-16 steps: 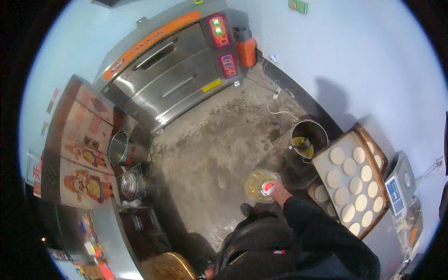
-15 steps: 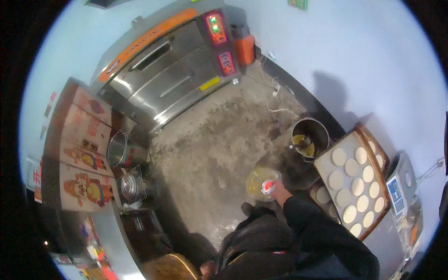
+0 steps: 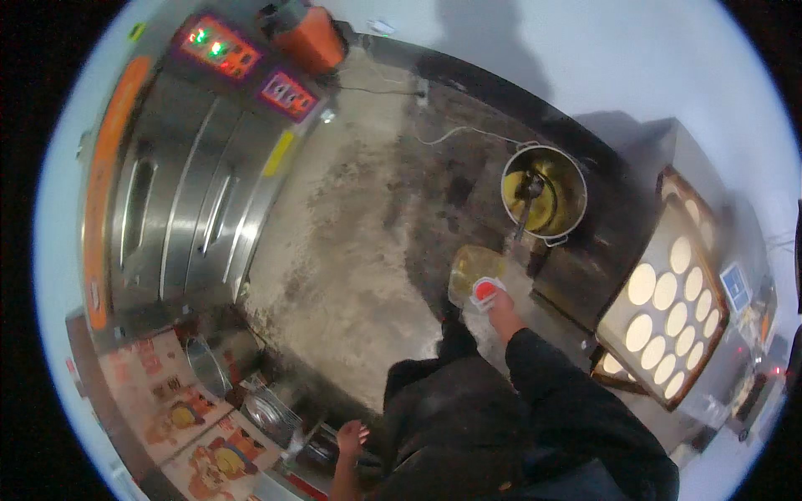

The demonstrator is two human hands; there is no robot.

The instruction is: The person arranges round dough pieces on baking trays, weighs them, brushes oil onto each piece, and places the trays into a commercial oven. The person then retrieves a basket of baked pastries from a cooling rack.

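A clear plastic jug (image 3: 474, 265) with a red cap and yellow liquid inside hangs from my right hand (image 3: 501, 313), which is closed around its top. Just beyond the jug, a deep metal pot (image 3: 578, 197) stands on the floor with yellow liquid in it. A ladle (image 3: 523, 219) leans inside the pot, its handle sticking out over the near rim. At the lower left, beside my leg, my left hand (image 3: 352, 437) is held with loosely bent fingers and nothing visible in it.
A stainless steel oven (image 3: 184, 192) with lit panels stands at the left. At the right, a tray (image 3: 622, 321) holds several pale round dough pieces, with a scale (image 3: 735, 288) beyond it. Printed cartons (image 3: 196, 417) and a metal pail (image 3: 209, 367) sit lower left. A white cable (image 3: 459, 131) lies near the pot.
My view has turned to the right, so the oven has shifted left. The jug in my right hand is closer to the pot. My left hand has come further into view.
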